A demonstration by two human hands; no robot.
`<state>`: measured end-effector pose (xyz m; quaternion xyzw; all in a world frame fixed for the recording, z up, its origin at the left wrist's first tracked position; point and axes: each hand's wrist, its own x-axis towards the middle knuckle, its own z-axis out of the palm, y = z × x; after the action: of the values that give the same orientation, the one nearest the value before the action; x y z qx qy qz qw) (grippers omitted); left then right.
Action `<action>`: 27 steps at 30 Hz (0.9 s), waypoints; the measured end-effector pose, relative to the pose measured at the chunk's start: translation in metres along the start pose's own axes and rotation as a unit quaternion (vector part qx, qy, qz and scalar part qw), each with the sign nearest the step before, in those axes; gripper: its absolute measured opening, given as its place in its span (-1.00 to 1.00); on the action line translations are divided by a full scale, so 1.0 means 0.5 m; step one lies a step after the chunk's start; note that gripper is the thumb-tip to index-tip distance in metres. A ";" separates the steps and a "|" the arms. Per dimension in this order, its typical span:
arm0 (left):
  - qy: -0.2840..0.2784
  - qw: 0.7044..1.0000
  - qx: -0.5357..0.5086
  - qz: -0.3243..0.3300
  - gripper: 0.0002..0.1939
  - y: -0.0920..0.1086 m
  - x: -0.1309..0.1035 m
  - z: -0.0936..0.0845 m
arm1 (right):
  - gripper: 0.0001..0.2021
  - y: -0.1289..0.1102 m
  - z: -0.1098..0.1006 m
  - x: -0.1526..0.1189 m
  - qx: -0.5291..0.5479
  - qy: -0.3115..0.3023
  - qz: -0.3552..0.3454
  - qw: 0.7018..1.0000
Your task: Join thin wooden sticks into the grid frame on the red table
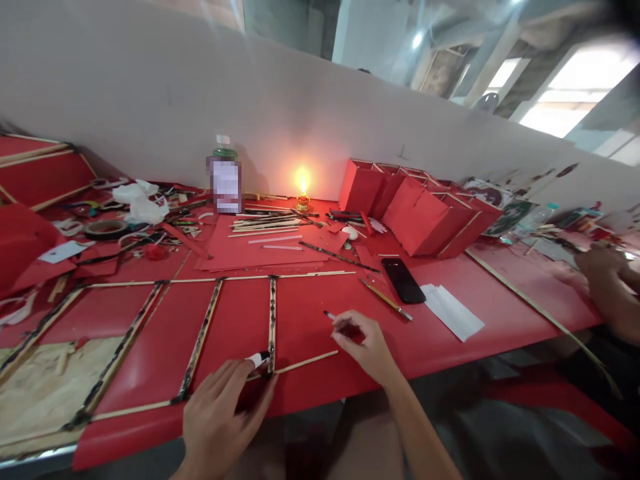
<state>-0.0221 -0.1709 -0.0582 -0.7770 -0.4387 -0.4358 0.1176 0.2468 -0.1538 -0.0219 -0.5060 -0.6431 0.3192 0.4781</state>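
A long ladder-like frame of thin wooden sticks (203, 331) lies on the red sheet, its joints and crosspieces smeared black. My left hand (225, 407) is closed at the near end of the last crosspiece, thumb and forefinger around the joint. White wrapping with a black tip (259, 360) shows at that forefinger. Right of the frame, my right hand (364, 340) is raised over the red sheet, fingers pinched on a thin dark-tipped stick (329, 315). Most of this stick is hidden by the fingers. A short length of the near rail (310, 362) extends between my hands.
A lit flame lamp (303, 199) burns by the wall, behind loose sticks (265, 225). Red box shapes (420, 213), a phone (403, 280), a craft knife (385, 300) and white paper (453, 311) lie rightward. A bottle (226, 180) stands left; another person's hand (605, 267) is far right.
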 end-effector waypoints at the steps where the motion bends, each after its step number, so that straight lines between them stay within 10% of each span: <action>1: -0.001 1.000 0.002 0.000 -0.83 -0.001 -0.002 0.001 | -0.93 -0.002 -0.002 -0.004 0.010 -0.035 0.005 0.999; 6: -0.003 1.000 0.000 -0.006 -0.87 0.004 0.000 0.000 | -0.88 0.001 -0.005 -0.019 -0.017 -0.128 -0.024 0.991; 27: -0.037 0.994 -0.064 -0.085 -0.96 0.048 0.007 -0.026 | -0.60 0.028 0.000 -0.014 -0.069 -0.023 0.009 0.997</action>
<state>-0.0100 -0.1906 -0.0430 -0.7585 -0.4788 -0.4418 0.0139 0.2520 -0.1567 -0.0363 -0.5358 -0.6698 0.2899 0.4246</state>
